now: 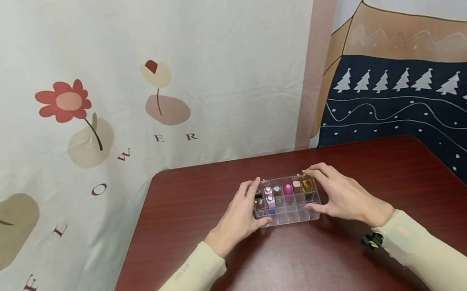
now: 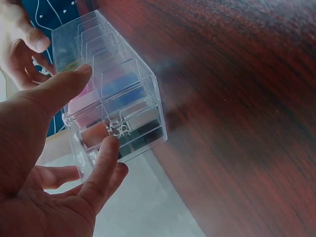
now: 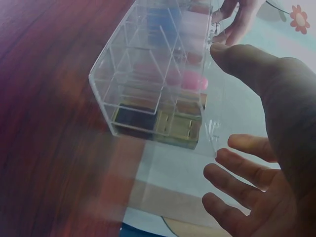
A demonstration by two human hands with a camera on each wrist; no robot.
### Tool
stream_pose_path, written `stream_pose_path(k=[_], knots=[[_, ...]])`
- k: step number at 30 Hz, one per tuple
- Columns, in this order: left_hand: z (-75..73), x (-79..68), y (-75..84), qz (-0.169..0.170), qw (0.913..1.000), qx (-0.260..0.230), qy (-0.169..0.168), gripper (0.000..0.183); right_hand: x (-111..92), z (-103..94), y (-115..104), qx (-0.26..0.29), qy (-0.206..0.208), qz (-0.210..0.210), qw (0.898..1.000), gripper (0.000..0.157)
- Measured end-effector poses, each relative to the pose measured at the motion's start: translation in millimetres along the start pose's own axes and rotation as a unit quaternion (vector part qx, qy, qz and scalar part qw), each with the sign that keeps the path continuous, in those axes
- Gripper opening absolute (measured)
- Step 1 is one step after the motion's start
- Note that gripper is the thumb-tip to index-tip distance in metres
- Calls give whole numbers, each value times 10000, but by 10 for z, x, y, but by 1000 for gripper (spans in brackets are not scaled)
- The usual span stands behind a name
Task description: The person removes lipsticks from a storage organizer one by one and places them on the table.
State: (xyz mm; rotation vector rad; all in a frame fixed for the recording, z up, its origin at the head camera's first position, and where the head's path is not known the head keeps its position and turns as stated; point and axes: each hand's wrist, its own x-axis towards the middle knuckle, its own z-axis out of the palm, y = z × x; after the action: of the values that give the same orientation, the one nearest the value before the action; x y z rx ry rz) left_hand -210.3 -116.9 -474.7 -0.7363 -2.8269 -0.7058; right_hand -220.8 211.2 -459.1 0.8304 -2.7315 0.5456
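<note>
A clear plastic cosmetic organizer box [image 1: 291,216] with small compartments stands on the table between both hands. Small cosmetics fill its back rows, among them a bright pink lipstick-like tube [image 1: 288,191] and a gold-and-black item [image 3: 177,131] at the right end. My left hand [image 1: 238,217] holds the left end, thumb at the front and fingers toward the back; its index finger rests against the side wall in the left wrist view. At the right end my right hand [image 1: 345,195] spans the box, thumb at the front and index finger at the back corner; its other fingers are spread.
The dark red wooden table [image 1: 290,264] carries the box near its back edge. Behind hangs a pale flower-printed cloth [image 1: 225,69], with a dark blue tree-printed cloth [image 1: 406,106] on the right. A small black device [image 1: 373,240] sits at the right wrist.
</note>
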Motion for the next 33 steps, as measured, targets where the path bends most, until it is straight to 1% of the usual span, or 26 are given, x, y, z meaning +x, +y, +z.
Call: stream_pose_path(k=[7,14,18,26,33], knots=[[-6,3,-6,13,10000,-49,24,117,87,19,-91,54,276,-334,9990,90],[1,0,-11,2,10000,20,3,118,173,49,-210,90,327,-582,9977,91],[-5,-5,-10,18,10000,-18,9,117,232,70,-279,124,405,-777,9961,90],[-9,-26,14,57,9999,-73,45,115,319,119,-398,177,382,-1138,9926,86],[-12,-53,50,20,10000,-68,16,115,372,198,-474,409,288,-1346,9896,80]])
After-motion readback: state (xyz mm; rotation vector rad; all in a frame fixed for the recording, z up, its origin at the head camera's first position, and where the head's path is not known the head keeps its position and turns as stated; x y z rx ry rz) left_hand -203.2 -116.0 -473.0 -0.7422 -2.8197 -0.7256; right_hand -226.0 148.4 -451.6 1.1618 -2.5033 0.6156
